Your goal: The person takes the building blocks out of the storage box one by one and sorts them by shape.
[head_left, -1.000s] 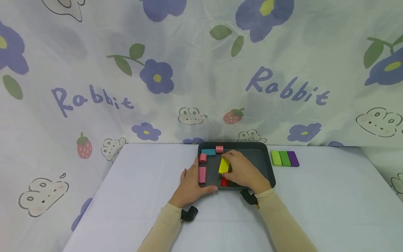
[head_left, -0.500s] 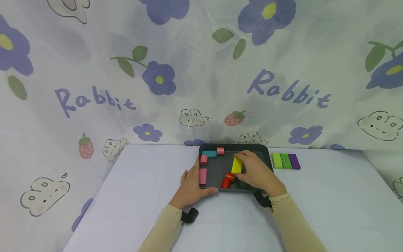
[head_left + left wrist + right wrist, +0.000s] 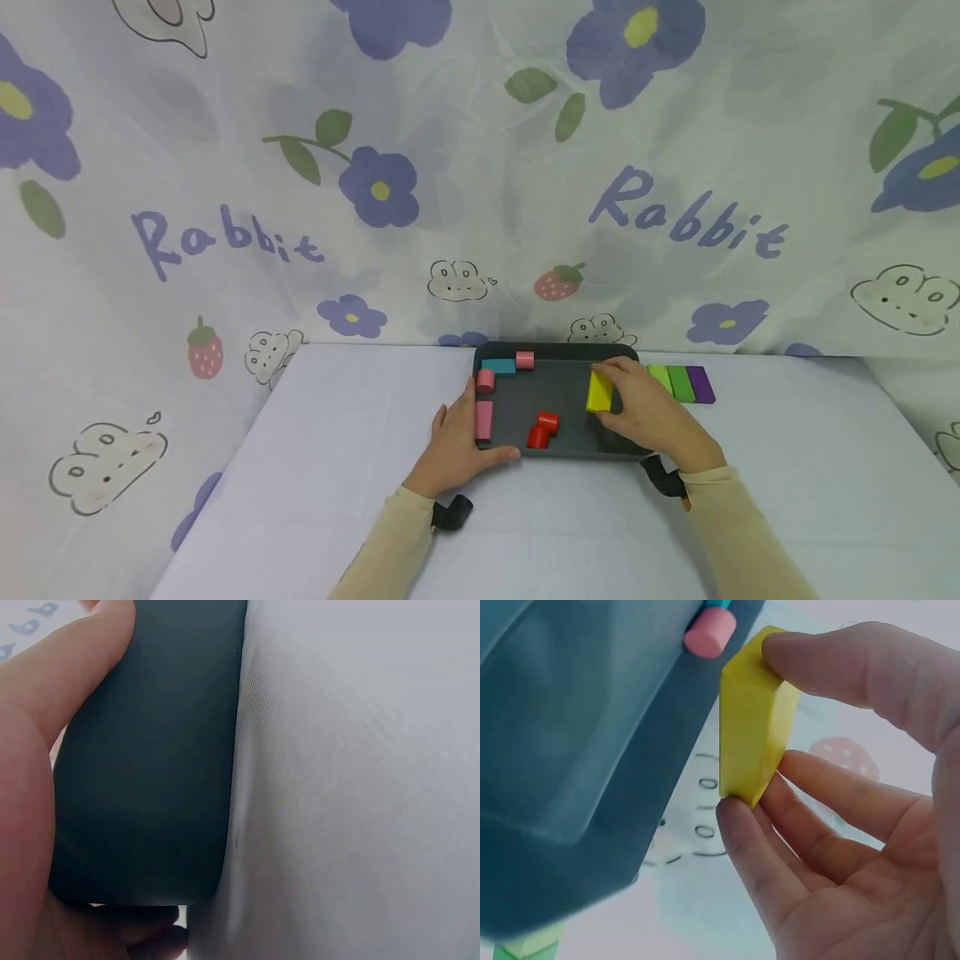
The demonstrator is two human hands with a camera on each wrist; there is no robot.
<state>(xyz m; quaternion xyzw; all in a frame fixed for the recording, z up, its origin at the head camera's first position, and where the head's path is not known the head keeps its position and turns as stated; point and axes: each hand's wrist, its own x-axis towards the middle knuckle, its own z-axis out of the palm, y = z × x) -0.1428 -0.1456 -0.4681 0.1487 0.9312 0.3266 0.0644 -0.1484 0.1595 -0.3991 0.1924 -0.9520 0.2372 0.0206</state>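
The right hand (image 3: 651,410) pinches an elongated, flat-faced yellow block (image 3: 599,392) by its ends above the right half of a dark-grey rectangular tray (image 3: 555,387); the left hand (image 3: 454,440) touches the tray's near-left corner.

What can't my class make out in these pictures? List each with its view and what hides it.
- Head: most of the right wall of the tray, behind the right hand.
- Head: part of the light green block, behind that hand.
- Left wrist: the tray's inside, behind its outer wall.
- Left wrist: part of the left hand, cut off by the left edge.
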